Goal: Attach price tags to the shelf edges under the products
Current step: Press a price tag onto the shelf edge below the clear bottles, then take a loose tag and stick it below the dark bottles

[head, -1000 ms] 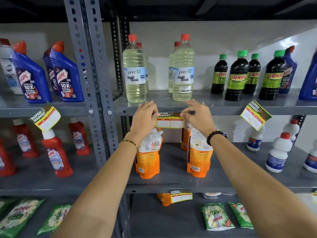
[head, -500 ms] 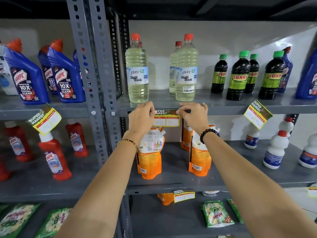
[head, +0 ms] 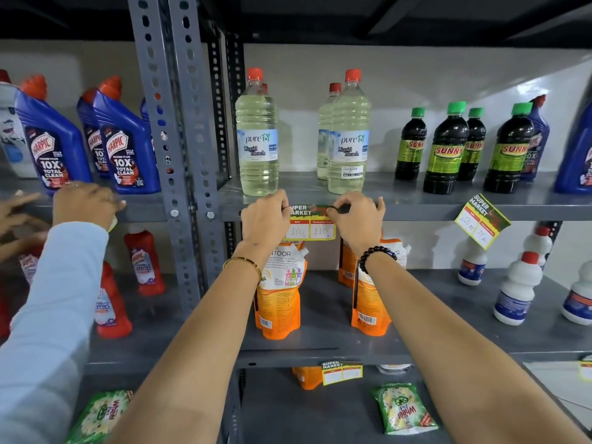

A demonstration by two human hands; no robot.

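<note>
Head view: left hand (head: 264,219) and right hand (head: 357,219) pinch the top corners of the price tag (head: 310,223) against the shelf edge (head: 416,213); bleach bottles (head: 256,136) stand just above both hands.

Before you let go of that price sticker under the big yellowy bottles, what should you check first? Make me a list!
1. Both hands on the tag: ok. The left hand and right hand pinch the top corners of the price tag.
2. Tag level: ok, it hangs straight along the shelf edge.
3. Tag under the right product: ok, it sits below the bleach bottles.
4. Prices readable: ok, 160 and 110 show.
5. Tag stuck firmly: cannot tell, the fixing is hidden behind the fingers.
6. Neighbour's arm clear: ok, the light-sleeved arm works on the next bay.
</note>
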